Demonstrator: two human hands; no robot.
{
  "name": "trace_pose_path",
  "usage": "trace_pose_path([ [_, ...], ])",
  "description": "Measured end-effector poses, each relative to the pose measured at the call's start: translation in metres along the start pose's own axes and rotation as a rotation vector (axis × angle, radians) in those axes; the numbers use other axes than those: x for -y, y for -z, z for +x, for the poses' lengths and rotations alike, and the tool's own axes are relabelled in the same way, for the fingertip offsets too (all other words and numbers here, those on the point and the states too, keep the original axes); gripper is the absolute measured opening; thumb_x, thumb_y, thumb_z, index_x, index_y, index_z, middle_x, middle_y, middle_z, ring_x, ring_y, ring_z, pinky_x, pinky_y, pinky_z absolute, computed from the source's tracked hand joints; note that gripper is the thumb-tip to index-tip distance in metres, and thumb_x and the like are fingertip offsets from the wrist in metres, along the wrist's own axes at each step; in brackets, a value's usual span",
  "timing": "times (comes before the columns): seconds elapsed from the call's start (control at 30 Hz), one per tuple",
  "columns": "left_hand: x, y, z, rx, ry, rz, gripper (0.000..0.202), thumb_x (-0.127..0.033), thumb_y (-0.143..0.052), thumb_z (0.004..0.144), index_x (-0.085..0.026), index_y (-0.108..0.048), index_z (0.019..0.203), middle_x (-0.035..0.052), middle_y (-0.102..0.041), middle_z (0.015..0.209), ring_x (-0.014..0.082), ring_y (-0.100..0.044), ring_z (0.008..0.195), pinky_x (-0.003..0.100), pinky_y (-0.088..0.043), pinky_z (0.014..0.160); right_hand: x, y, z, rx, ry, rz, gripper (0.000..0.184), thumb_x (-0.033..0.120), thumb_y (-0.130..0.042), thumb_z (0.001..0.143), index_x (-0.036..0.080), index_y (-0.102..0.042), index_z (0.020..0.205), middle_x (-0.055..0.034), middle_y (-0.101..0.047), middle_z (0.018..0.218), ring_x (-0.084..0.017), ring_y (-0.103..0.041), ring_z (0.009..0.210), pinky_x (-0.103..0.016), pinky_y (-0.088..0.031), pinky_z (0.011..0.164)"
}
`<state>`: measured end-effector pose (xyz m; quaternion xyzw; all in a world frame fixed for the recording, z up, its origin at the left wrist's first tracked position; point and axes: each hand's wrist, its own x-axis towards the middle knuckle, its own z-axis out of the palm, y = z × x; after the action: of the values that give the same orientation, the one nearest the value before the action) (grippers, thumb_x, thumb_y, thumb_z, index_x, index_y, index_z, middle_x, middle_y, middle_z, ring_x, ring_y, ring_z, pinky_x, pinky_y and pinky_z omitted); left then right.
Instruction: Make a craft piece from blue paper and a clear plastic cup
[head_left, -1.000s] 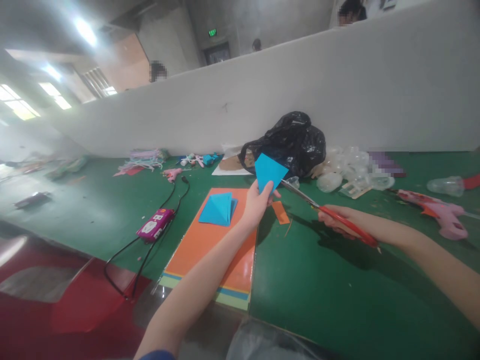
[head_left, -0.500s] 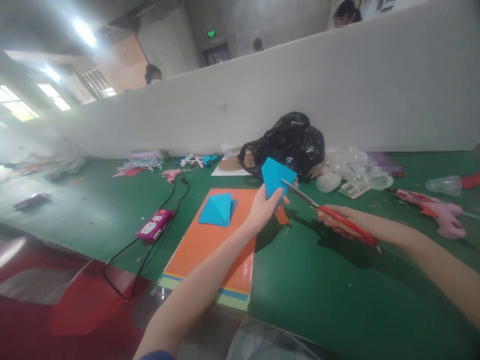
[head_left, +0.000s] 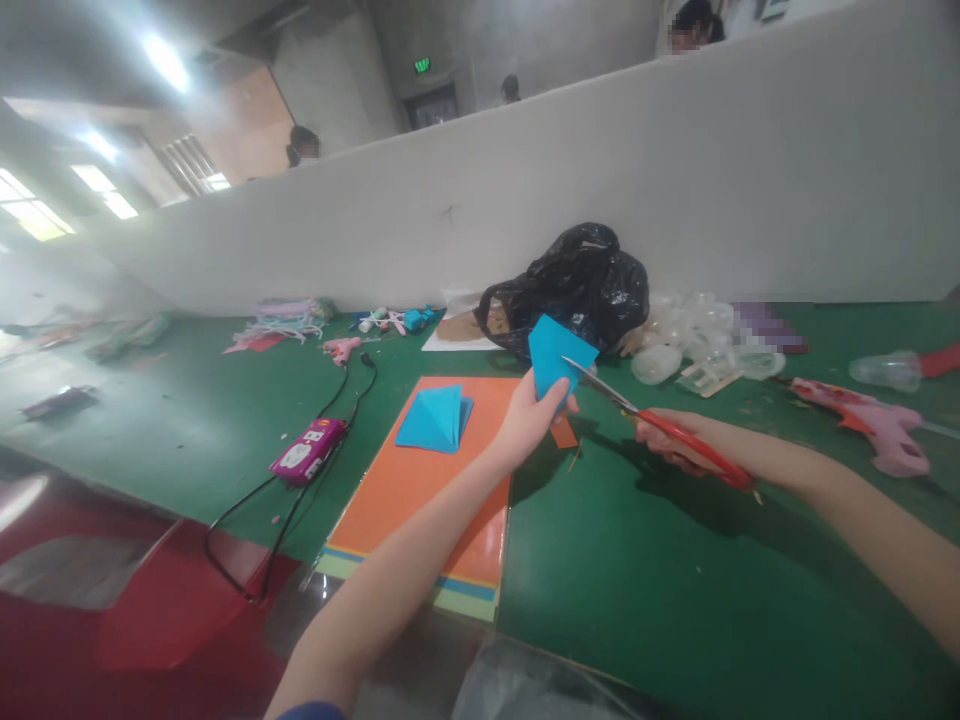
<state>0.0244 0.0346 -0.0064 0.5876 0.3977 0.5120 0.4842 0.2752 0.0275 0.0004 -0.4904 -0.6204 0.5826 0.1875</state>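
Short of the desk's [head_left: 600, 560] far edge, left fingers [head_left: 553, 393] are pinching the blue paper [head_left: 549, 350], probably light and crease-prone, by its lower end; right fingers [head_left: 664, 443] are gripping scissors [head_left: 651, 417].

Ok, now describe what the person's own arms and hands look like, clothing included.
The left hand and right hand are gloveless, with no watch or bracelet visible. A dark blue sleeve edge shows on the left arm; the right arm is bare up to the frame's edge.

Red-handled scissors [head_left: 673, 430] at blue paper [head_left: 551, 347]
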Motion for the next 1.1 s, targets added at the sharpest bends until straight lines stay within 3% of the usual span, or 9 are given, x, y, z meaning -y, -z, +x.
trace_pose_path([
  [0.23,0.005,0.000,0.001,0.006,-0.008,0.003,0.029,-0.046,-0.060,0.097,-0.021,-0.050,0.086,-0.0026,-0.063,0.073,0.0065,-0.043,0.052,0.024,-0.035,0.055,0.002,0.000,0.000,0.009,-0.056,0.050,0.054,0.070,-0.083,0.067,0.024,-0.064,0.089,0.0033,-0.054,0.071,-0.011,-0.044,0.057,-0.023,-0.035,0.047],
  [0.5,0.003,-0.001,0.000,0.011,0.004,-0.001,0.031,-0.048,-0.063,0.095,-0.021,-0.050,0.085,-0.0026,-0.062,0.072,0.0068,-0.043,0.053,0.024,-0.036,0.056,-0.010,0.003,0.007,-0.015,-0.142,0.208,0.045,0.062,-0.081,0.074,0.024,-0.062,0.088,0.0033,-0.060,0.072,-0.010,-0.049,0.057,-0.019,-0.036,0.047],
  [0.83,0.002,-0.001,0.000,0.008,0.024,-0.025,0.029,-0.045,-0.063,0.095,-0.021,-0.048,0.086,-0.0036,-0.061,0.071,0.0063,-0.041,0.052,0.024,-0.033,0.054,0.001,0.000,0.003,0.002,-0.057,0.057,0.048,0.064,-0.084,0.069,0.024,-0.060,0.083,0.0071,-0.045,0.064,-0.009,-0.039,0.051,-0.021,-0.029,0.043],
  [1.1,0.002,0.000,0.000,0.002,0.024,-0.011,0.029,-0.045,-0.062,0.096,-0.021,-0.048,0.086,-0.0039,-0.060,0.070,0.0065,-0.041,0.053,0.024,-0.034,0.055,-0.021,0.007,0.017,-0.018,0.001,0.004,0.052,0.072,-0.078,0.075,0.025,-0.060,0.088,0.0060,-0.052,0.065,-0.008,-0.041,0.049,-0.019,-0.028,0.040],
])
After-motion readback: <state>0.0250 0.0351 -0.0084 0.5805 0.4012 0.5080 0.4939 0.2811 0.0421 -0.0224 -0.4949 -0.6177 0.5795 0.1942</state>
